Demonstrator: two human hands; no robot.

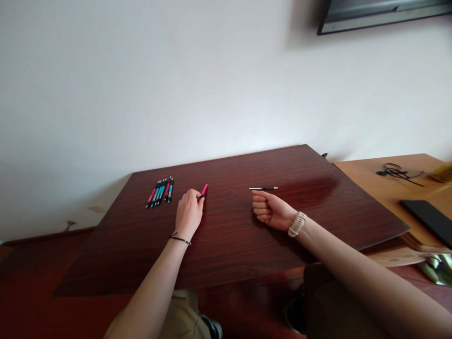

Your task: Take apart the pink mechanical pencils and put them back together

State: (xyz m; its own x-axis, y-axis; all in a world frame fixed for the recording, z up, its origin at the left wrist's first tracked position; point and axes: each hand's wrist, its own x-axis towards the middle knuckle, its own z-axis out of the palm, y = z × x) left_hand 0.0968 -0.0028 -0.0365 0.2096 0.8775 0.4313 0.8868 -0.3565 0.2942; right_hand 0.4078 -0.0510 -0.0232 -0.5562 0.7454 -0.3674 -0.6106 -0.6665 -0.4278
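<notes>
Looks like an office or maybe a study at home, can't really tell which. Plain white wall [176, 84], what seems to be a flat screen [384, 20] hanging up top right, dark wood-grain table [226, 254] with pens [161, 191] side by side, plus a lighter wooden desk [360, 172] with a black cable [395, 171].

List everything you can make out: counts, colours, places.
Table: one, dark reddish, centre
Held pen: one, pink and black, in left grip
Lone pen: one, white and black, beyond right grip
Bunched pens: several, pink, teal, black, table's left
Side table: one, tan, right
Cable: one, black, side table
Flat slab: one, black, side table
Unclear items: two, yellow, green, right edge
Screen: one, black, upper right
Wall: one, white, behind
Shoes: two, dark, below table
Bracelet: one, black, left arm
Watch: one, beige, right arm
Left grip: one, bare, on held pen
Right grip: one, bare, near lone pen
</notes>
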